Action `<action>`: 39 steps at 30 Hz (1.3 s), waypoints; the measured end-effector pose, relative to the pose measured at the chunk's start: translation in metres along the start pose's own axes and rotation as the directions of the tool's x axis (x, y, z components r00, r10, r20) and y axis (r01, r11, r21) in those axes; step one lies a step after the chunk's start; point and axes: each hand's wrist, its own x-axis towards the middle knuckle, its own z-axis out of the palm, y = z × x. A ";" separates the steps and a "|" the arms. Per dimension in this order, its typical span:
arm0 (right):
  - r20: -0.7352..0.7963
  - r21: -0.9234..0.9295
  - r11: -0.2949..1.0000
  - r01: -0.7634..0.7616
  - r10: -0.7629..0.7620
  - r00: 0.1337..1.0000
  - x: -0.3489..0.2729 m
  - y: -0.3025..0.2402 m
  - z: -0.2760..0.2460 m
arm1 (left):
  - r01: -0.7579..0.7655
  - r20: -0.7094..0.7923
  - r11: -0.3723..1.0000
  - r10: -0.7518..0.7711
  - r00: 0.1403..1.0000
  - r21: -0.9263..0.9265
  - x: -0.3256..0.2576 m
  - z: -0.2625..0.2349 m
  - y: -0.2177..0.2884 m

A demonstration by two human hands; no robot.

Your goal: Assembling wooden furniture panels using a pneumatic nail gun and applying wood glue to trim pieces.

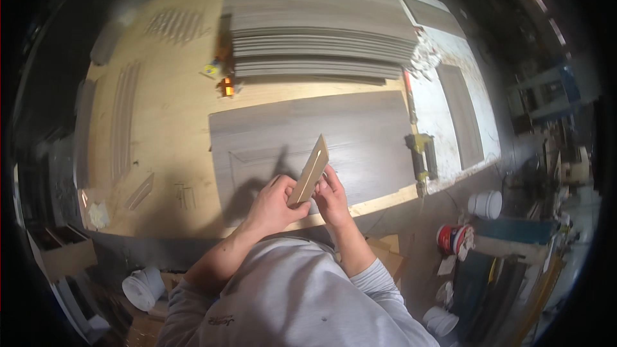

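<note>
1. Head view, lower centre of the frame: both hands close on a short wooden strip [309,171] with a pale slot along its face. It stands tilted, top end leaning up and to the right, just above the near edge of the desk [167,122].
2. The left hand [273,209] curls round the strip's lower end, fingers wrapped and thumb against the face. The right hand [332,197] pinches the edge from the right side, fingers pressed to the wood.
3. To handle it well, I judge the grip should stay low on the strip so the slotted face stays visible, with both hands steadying it against twist.
4. Just behind the hands lies a large grey panel [321,135] flat on the desk, with a recessed frame outline at its left. The strip's shadow falls on it.
5. Right of the panel, at its edge, rests a nail gun [421,154]; keep sleeves clear of it.
6. In the upper centre of the frame sits a stack of grey boards [321,38], well apart from the hands, with a small orange tool [226,86] at its left corner.
</note>
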 end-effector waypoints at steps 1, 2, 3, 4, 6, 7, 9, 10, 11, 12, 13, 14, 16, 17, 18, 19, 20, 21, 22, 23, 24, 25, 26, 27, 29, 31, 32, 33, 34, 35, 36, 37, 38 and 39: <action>0.051 0.001 0.997 0.075 -0.075 0.996 -0.002 -0.013 -0.007 | -0.004 0.025 1.000 0.003 1.000 0.005 0.004 0.008 0.015; 0.103 0.005 0.989 0.148 -0.148 0.984 -0.004 -0.024 -0.013 | -0.023 0.041 1.000 0.022 0.999 0.015 0.008 0.017 0.030; 0.074 0.027 0.985 0.167 -0.169 0.983 -0.006 -0.035 -0.019 | -0.045 0.058 0.999 0.043 0.997 0.025 0.015 0.026 0.041; 0.053 0.037 0.984 0.175 -0.177 0.983 -0.007 -0.043 -0.028 | -0.048 0.080 0.998 0.045 0.996 0.032 0.020 0.037 0.048; 0.039 0.218 0.972 0.089 -0.100 0.994 -0.011 -0.052 -0.048 | -0.087 0.107 0.992 0.077 0.991 0.096 0.028 0.057 0.062; 0.020 0.233 0.968 0.093 -0.101 0.995 -0.012 -0.054 -0.059 | -0.084 0.128 0.991 0.070 0.989 0.105 0.030 0.065 0.071; 0.010 0.284 0.946 0.157 -0.166 0.986 -0.009 -0.057 -0.080 | 0.016 0.217 0.997 -0.032 0.976 0.073 0.039 0.076 0.090; -0.007 0.295 0.941 0.164 -0.170 0.985 -0.009 -0.059 -0.089 | 0.017 0.234 0.996 -0.036 0.972 0.083 0.042 0.084 0.092; 0.005 0.379 0.916 0.130 -0.142 0.990 -0.010 -0.060 -0.097 | -0.157 0.142 0.983 0.142 0.980 0.100 0.043 0.091 0.092; 0.022 0.460 0.883 0.093 -0.116 0.993 -0.011 -0.062 -0.103 | -0.323 0.052 0.938 0.318 0.947 0.130 0.045 0.097 0.093; 0.021 0.440 0.896 0.055 -0.071 0.997 -0.013 -0.064 -0.108 | -0.476 0.076 0.853 0.471 0.879 0.216 0.051 0.099 0.096; 0.012 0.451 0.891 0.060 -0.074 0.997 -0.015 -0.067 -0.110 | -0.477 0.090 0.851 0.469 0.879 0.219 0.058 0.103 0.099; -0.022 0.413 0.911 0.010 -0.001 1.000 -0.017 -0.080 -0.102 | -0.632 0.189 0.699 0.607 0.772 0.334 0.070 0.112 0.103; -0.037 0.425 0.905 0.025 -0.011 0.999 -0.019 -0.084 -0.101 | -0.651 0.191 0.680 0.627 0.755 0.339 0.073 0.117 0.104; -0.045 0.417 0.908 0.030 -0.012 0.999 -0.018 -0.088 -0.099 | -0.656 0.207 0.675 0.626 0.751 0.339 0.077 0.120 0.101; -0.053 0.409 0.912 0.034 -0.014 0.998 -0.017 -0.089 -0.100 | -0.678 0.217 0.621 0.653 0.725 0.394 0.080 0.121 0.098; -0.062 0.419 0.907 0.043 -0.019 0.998 -0.016 -0.089 -0.103 | -0.695 0.229 0.564 0.679 0.697 0.446 0.084 0.123 0.097; -0.055 0.434 0.900 0.038 -0.016 0.998 -0.013 -0.088 -0.107 | -0.699 0.240 0.559 0.678 0.695 0.445 0.086 0.124 0.099; -0.048 0.449 0.893 0.033 -0.012 0.999 -0.011 -0.088 -0.109 | -0.700 0.247 0.542 0.679 0.691 0.466 0.089 0.126 0.101; -0.053 0.456 0.889 0.038 -0.016 0.998 -0.010 -0.089 -0.111 | -0.699 0.254 0.524 0.681 0.687 0.486 0.091 0.127 0.103; -0.048 0.484 0.875 0.014 0.010 0.999 -0.009 -0.090 -0.113 | -0.701 0.261 0.522 0.679 0.686 0.486 0.093 0.128 0.105; -0.042 0.511 0.860 -0.009 0.036 0.998 -0.009 -0.090 -0.115 | -0.701 0.289 0.515 0.663 0.691 0.493 0.096 0.129 0.107; -0.045 0.516 0.856 -0.007 0.035 0.998 -0.007 -0.088 -0.119 | -0.701 0.316 0.509 0.646 0.695 0.499 0.099 0.130 0.109; -0.043 0.540 0.841 -0.033 0.067 0.997 -0.005 -0.085 -0.124 | -0.702 0.321 0.508 0.644 0.695 0.499 0.101 0.131 0.109; -0.045 0.565 0.823 -0.057 0.099 0.994 -0.002 -0.084 -0.132 | -0.728 0.331 0.498 0.665 0.669 0.472 0.109 0.134 0.107; -0.185 0.496 0.868 -0.026 0.135 0.973 0.002 -0.091 -0.139 | -0.698 0.311 0.564 0.634 0.708 0.441 0.117 0.134 0.102; -0.188 0.499 0.867 -0.024 0.135 0.973 0.005 -0.096 -0.149 | -0.663 0.290 0.627 0.600 0.746 0.409 0.123 0.134 0.097; -0.265 0.365 0.931 0.021 0.083 0.961 0.009 -0.102 -0.163 | -0.665 0.295 0.628 0.599 0.744 0.404 0.132 0.135 0.085; -0.330 0.222 0.973 0.055 0.022 0.944 0.013 -0.108 -0.177 | -0.583 0.198 0.701 0.555 0.808 0.411 0.143 0.136 0.066; -0.335 0.224 0.973 0.052 0.027 0.942 0.019 -0.105 -0.196 | -0.493 0.100 0.770 0.499 0.861 0.406 0.153 0.137 0.048; -0.432 -0.042 0.995 0.091 -0.100 0.896 0.028 -0.097 -0.220 | -0.491 0.103 0.772 0.495 0.863 0.402 0.167 0.137 0.031; -0.483 -0.307 0.947 0.096 -0.242 0.841 0.036 -0.095 -0.234 | -0.469 0.117 0.775 0.467 0.877 0.423 0.184 0.136 0.016; -0.482 -0.307 0.948 0.087 -0.234 0.844 0.041 -0.105 -0.236 | -0.444 0.128 0.778 0.436 0.891 0.445 0.197 0.138 0.003; -0.473 -0.538 0.843 -0.008 -0.294 0.831 0.045 -0.119 -0.234 | -0.436 0.124 0.783 0.428 0.895 0.445 0.206 0.142 -0.007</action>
